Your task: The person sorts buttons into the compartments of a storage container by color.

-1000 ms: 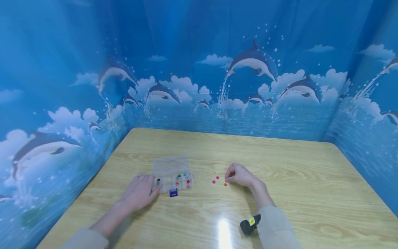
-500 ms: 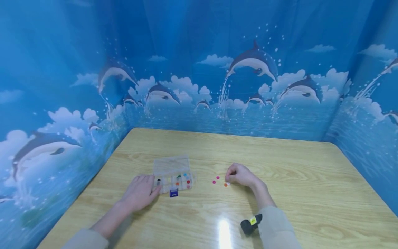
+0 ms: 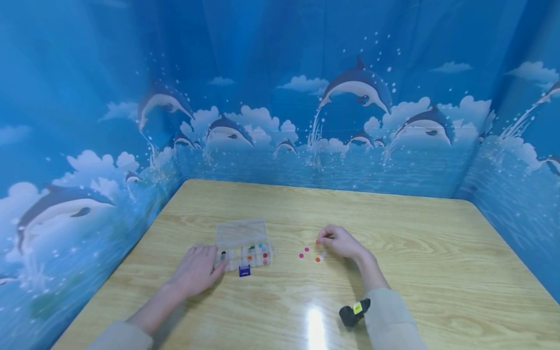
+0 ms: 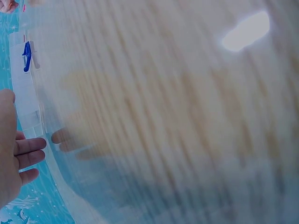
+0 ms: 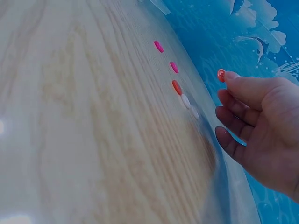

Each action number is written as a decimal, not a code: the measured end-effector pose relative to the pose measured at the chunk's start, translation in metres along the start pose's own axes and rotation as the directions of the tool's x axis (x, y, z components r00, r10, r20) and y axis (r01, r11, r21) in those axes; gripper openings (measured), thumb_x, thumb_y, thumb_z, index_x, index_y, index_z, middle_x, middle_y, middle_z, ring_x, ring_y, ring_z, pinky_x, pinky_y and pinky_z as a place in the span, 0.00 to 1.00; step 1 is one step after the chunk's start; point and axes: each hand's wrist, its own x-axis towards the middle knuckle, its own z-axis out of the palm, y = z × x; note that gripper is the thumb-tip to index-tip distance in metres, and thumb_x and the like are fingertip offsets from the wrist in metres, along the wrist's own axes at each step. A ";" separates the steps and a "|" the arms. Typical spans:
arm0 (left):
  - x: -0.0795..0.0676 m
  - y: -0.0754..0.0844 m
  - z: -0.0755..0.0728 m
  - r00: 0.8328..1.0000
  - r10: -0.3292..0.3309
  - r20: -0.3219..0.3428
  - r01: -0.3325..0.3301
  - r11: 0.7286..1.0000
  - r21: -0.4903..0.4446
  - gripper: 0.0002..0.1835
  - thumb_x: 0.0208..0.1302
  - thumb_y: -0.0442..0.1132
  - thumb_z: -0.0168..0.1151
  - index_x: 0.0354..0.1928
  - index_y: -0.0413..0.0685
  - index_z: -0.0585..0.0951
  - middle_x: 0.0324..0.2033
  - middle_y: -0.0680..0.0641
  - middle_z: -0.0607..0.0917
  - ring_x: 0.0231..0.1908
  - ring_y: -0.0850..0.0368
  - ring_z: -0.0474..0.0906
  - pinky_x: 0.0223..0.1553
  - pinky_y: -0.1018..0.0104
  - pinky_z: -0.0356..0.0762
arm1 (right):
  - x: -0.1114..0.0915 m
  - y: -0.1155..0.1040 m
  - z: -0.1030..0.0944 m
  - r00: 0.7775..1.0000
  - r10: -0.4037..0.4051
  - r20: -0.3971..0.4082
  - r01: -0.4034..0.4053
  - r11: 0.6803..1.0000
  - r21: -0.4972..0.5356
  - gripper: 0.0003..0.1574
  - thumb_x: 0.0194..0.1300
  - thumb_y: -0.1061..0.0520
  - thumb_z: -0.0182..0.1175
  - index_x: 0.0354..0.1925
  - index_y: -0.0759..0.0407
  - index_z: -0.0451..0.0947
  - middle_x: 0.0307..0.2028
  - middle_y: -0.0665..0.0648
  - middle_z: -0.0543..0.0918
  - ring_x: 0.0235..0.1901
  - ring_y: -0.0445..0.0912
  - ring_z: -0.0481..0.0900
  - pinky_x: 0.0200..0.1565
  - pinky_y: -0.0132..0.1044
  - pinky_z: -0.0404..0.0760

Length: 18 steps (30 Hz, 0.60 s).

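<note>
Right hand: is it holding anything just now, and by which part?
Yes, a small orange disc: the right hand pinches it by its edge at the thumb tip, most of its face left showing.

Dolphin-print curtain (image 3: 262, 73) behind wooden table (image 3: 415, 243)

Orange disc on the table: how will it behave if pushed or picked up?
The orange disc lies flat, so it should slide rather than roll. A push might nudge the nearest white disc. Probably light and stiff: the right hand pinches the held disc without visible bending.
</note>
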 end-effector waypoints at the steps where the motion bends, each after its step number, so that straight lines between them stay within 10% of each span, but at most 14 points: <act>1: 0.000 0.000 0.000 1.000 0.001 -0.003 -0.001 1.000 0.000 0.19 0.65 0.50 0.53 0.39 0.37 0.72 0.36 0.39 0.79 0.42 0.42 0.74 0.47 0.49 0.69 | 0.000 0.000 0.000 1.000 -0.003 -0.003 0.003 1.000 0.001 0.04 0.65 0.61 0.54 0.37 0.60 0.76 0.37 0.53 0.77 0.45 0.49 0.74 0.54 0.51 0.69; 18: 0.000 -0.001 -0.001 1.000 0.001 -0.004 -0.001 1.000 -0.001 0.18 0.65 0.50 0.53 0.38 0.38 0.72 0.32 0.42 0.78 0.39 0.45 0.74 0.43 0.51 0.70 | 0.008 -0.006 0.008 0.992 -0.024 -0.122 0.033 0.996 0.077 0.08 0.67 0.59 0.54 0.39 0.64 0.75 0.39 0.56 0.78 0.48 0.52 0.73 0.51 0.48 0.71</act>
